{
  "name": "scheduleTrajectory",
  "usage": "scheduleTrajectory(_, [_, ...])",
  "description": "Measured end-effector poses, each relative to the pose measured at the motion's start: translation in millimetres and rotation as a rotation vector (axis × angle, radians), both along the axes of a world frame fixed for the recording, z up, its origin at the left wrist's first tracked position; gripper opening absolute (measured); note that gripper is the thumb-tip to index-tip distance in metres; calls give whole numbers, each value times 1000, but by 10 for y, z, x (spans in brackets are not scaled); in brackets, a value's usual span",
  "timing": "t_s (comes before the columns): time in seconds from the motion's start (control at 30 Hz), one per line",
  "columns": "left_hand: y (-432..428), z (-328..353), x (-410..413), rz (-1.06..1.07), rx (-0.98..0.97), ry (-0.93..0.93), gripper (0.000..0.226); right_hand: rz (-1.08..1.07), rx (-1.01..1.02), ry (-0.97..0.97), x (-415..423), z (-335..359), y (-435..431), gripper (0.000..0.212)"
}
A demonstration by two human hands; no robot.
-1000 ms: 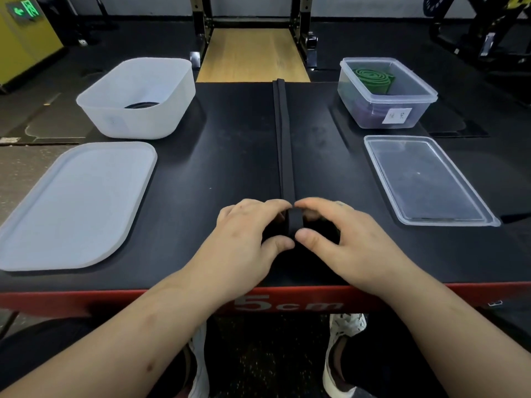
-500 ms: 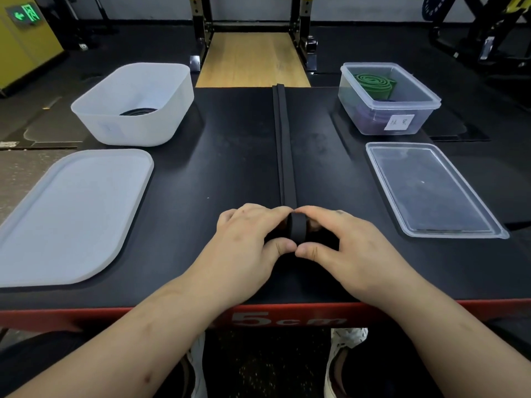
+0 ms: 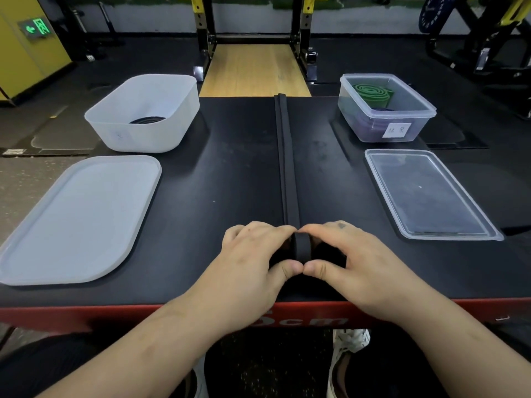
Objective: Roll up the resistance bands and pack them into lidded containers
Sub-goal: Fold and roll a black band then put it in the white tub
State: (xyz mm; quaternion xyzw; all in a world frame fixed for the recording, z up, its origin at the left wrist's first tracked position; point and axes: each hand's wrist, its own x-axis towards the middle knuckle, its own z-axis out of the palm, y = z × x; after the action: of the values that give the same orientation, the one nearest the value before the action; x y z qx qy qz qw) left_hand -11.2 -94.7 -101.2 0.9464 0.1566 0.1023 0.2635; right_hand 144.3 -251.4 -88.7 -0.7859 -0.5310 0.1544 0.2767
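Centrally, my left hand (image 3: 253, 259) and right hand (image 3: 362, 259) pinch the partly rolled black resistance band (image 3: 302, 247); even thumb pressure should roll it tight.

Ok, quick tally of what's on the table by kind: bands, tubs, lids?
Bands: 4 (black band half-rolled, black roll in white tub, green roll and purple band in clear tub)
Tubs: 2
Lids: 2 (white lid, clear lid)
Total: 8
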Motion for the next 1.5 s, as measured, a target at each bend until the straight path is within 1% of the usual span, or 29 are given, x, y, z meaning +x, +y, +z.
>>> scheduleTrajectory(0.1, [7,14,-13,29,-19,5,60,-9,13,-14,19,-5,23,50])
scheduleTrajectory(0.2, [17,45,2,-4,25,-23,54,5,18,2,27,-24,17,48])
scheduleTrajectory(0.3, [36,55,47,15,31,-17,53,-68,64,60,21,-12,-9,53])
scheduleTrajectory(0.37, [42,47,62,13,34,-14,55,-101,77,81,21,-8,12,49])
scheduleTrajectory(0.47, [33,33,44,59,-32,28,62,-112,82,87,21,-8,54,47])
scheduleTrajectory(0.5, [36,32,43,58,-30,24,60,-111,85,89,22,-15,60,47])
scheduleTrajectory(0.57, [47,41,69,48,2,5,56,-116,79,98,18,-23,54,51])
scheduleTrajectory(0.67, [61,54,93,53,46,1,58,-115,53,96,5,-24,41,57])
scheduleTrajectory(0.73, [52,50,77,54,29,7,60,-97,40,103,14,-17,41,54])
scheduleTrajectory(0.8, [49,32,59,71,-29,24,60,-76,34,114,28,-6,42,53])
scheduleTrajectory(0.9, [54,13,76,76,-26,36,58,-67,30,122,33,14,60,49])
scheduleTrajectory(1.03, [58,32,70,95,-77,55,66,-94,43,134,12,16,102,43])
scheduleTrajectory(1.1, [48,52,66,95,-81,55,63,-95,37,127,12,0,102,46])
scheduleTrajectory(1.17, [53,71,91,108,-70,65,57,-97,41,114,23,-9,83,56])
scheduleTrajectory(1.23, [71,76,120,122,-66,76,56,-114,55,120,37,-18,74,63])
scheduleTrajectory(1.4, [90,65,139,119,-89,98,62,-118,79,95,68,-23,146,56])
scheduleTrajectory(1.5, [145,61,175,84,-29,66,58,-94,52,87,97,-20,150,57])
